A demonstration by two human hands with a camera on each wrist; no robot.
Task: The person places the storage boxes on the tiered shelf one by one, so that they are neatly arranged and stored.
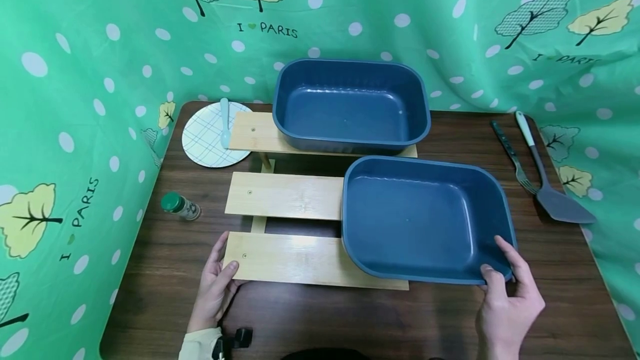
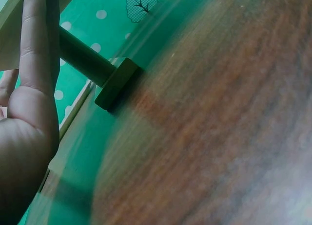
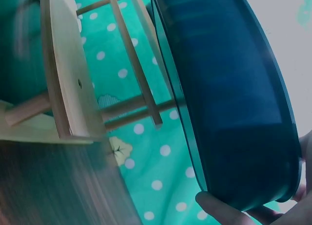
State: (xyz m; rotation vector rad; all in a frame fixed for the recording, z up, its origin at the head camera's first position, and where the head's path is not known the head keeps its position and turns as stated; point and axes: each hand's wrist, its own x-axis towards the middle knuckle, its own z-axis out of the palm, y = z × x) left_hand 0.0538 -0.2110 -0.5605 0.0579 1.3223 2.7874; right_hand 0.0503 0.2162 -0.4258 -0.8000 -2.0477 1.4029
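A three-step wooden rack (image 1: 290,260) stands mid-table, its lowest board nearest me. My left hand (image 1: 215,290) grips that board's left end, thumb on top and fingers at its edge; the left wrist view shows a rack leg (image 2: 117,84) beside the hand. With my right hand (image 1: 512,301) I pinch the near right corner of a blue rectangular basin (image 1: 405,218). This basin covers the right part of the lower two boards; in the right wrist view the basin (image 3: 229,103) appears apart from the front board (image 3: 73,74). A matching blue basin (image 1: 350,101) sits on the top board.
On the left are a white checked plate (image 1: 200,135) with a light blue spoon (image 1: 225,121) and a green-capped shaker (image 1: 180,206). A fork (image 1: 512,154) and a grey spatula (image 1: 560,201) lie at the right edge. Green patterned cloth (image 1: 340,10) hangs around the table.
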